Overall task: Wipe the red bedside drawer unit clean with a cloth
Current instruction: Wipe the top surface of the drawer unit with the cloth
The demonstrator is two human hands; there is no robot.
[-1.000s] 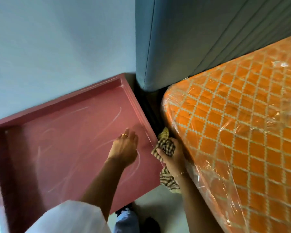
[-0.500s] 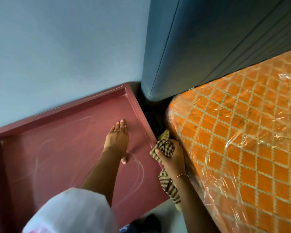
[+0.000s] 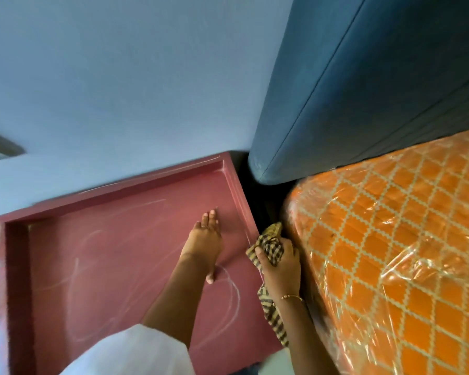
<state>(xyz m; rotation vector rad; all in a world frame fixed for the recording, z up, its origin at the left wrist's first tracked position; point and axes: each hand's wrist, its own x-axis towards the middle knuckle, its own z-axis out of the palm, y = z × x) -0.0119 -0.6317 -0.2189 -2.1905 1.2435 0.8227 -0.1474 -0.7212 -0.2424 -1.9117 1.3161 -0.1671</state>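
A person leans over a red bedside drawer unit (image 3: 114,266) that stands against a pale blue wall (image 3: 119,77). Its top is a shallow tray with a raised rim, and faint pale curved streaks cross the red surface. The left hand (image 3: 205,243) lies flat on that top near the right edge, fingers straight and close together, pointing towards the back rim, thumb spread out to the side. The right hand (image 3: 280,263) is at the unit's right edge, in the narrow gap beside the bed, fingers curled tightly round a bunched brown-and-cream checked cloth (image 3: 268,244). One end of the cloth hangs down below the wrist. A thin bracelet (image 3: 293,297) circles that wrist. Just beside the hand lies an orange patterned mattress (image 3: 390,253) wrapped in clear plastic, with a blue padded headboard (image 3: 363,90) behind it.
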